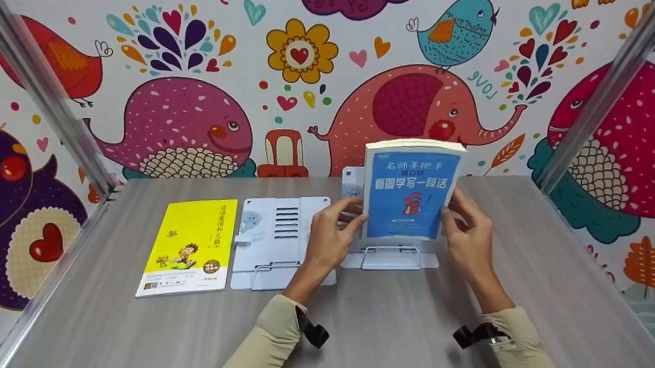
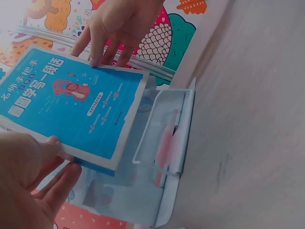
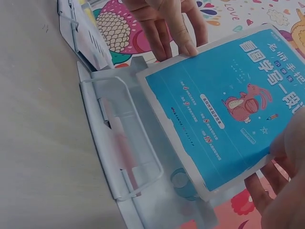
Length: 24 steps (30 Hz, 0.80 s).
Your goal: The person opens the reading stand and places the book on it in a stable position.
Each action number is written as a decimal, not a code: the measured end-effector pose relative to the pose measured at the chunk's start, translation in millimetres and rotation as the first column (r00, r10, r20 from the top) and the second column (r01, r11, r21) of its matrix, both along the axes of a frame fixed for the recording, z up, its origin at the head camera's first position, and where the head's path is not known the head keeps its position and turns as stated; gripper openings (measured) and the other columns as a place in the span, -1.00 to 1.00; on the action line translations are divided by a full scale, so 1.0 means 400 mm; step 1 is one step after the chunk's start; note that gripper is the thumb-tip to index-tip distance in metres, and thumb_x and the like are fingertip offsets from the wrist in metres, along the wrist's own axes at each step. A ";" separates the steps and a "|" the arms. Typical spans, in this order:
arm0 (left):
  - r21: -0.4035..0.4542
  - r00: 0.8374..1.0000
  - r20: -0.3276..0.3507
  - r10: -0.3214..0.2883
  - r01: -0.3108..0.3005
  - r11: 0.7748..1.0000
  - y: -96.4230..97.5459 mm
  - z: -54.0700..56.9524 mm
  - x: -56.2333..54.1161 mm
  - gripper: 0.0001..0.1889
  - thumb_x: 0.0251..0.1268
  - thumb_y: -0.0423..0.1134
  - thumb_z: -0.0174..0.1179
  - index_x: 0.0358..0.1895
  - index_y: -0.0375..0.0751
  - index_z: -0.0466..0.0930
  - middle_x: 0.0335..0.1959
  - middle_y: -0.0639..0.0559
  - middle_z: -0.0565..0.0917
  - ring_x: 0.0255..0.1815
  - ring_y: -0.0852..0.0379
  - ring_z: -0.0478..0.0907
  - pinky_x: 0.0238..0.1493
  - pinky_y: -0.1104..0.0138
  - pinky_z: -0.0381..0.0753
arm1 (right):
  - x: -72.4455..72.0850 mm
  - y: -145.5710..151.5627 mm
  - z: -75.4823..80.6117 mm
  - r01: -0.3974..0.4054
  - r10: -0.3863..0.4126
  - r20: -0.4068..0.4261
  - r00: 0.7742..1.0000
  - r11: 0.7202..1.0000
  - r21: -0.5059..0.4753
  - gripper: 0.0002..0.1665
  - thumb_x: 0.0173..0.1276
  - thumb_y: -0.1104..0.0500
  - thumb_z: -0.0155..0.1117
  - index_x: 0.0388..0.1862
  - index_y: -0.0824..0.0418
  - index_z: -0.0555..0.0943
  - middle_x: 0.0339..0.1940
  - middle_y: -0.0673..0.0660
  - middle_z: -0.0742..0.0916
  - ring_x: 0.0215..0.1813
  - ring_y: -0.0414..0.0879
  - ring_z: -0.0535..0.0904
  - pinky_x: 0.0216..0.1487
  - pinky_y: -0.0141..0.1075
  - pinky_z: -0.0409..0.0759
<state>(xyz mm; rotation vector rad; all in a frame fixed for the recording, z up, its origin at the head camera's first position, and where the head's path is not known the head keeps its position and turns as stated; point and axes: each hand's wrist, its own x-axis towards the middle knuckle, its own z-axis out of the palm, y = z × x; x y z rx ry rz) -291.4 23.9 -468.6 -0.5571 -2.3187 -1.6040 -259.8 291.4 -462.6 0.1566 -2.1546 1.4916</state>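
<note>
A thick blue-covered book [image 1: 412, 194] with a white border is held upright between two hands. The left hand [image 1: 332, 232] grips its left edge, thumb on the front cover. On the opposite edge the right hand [image 1: 470, 235] pinches the cover in the same way. Behind and below the book stands a pale book stand [image 1: 357, 182] with a wire page holder [image 1: 392, 259] at its foot. Both wrist views show the book's lower edge raised above the stand's bottom ledge [image 3: 107, 143], with a gap between them. Much of the stand's back plate is hidden by the book.
Left of the hands, a second pale book stand [image 1: 268, 220] with slots leans back on the grey table [image 1: 384, 343]. Beside it lies a yellow book [image 1: 195, 243]. A cartoon-patterned wall [image 1: 299, 104] rises behind, with metal posts [image 1: 614, 90] at both sides.
</note>
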 end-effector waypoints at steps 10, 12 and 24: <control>-0.035 1.000 -0.005 -0.004 0.004 0.999 -0.009 -0.028 -0.014 -0.68 0.54 -0.19 0.37 0.27 -0.05 0.73 0.09 -0.01 0.84 0.03 0.11 0.81 0.11 0.26 0.81 | -0.011 0.012 -0.034 -0.014 0.011 0.076 0.997 0.999 0.029 -0.31 0.69 0.18 0.22 0.70 -0.18 0.35 0.50 0.09 0.64 0.47 0.07 0.59 0.47 0.01 0.62; -0.044 1.000 -0.004 -0.007 0.007 0.999 -0.010 -0.032 -0.014 -0.68 0.54 -0.19 0.37 0.27 -0.06 0.73 0.10 0.00 0.84 0.02 0.13 0.80 0.11 0.27 0.81 | -0.012 0.016 -0.040 -0.022 0.018 0.088 0.996 0.999 0.039 -0.30 0.70 0.17 0.22 0.70 -0.19 0.34 0.50 0.10 0.64 0.47 0.09 0.60 0.47 -0.05 0.62; -0.128 0.999 0.035 0.023 -0.019 0.992 -0.008 -0.055 -0.017 -0.68 0.52 -0.18 0.40 0.26 0.01 0.73 0.10 0.07 0.83 0.18 0.09 0.66 0.24 0.10 0.64 | -0.018 0.031 -0.076 -0.051 0.038 0.106 0.994 0.992 0.119 -0.32 0.72 0.09 0.19 0.71 -0.23 0.31 0.52 0.04 0.65 0.28 0.02 0.62 0.47 -0.21 0.54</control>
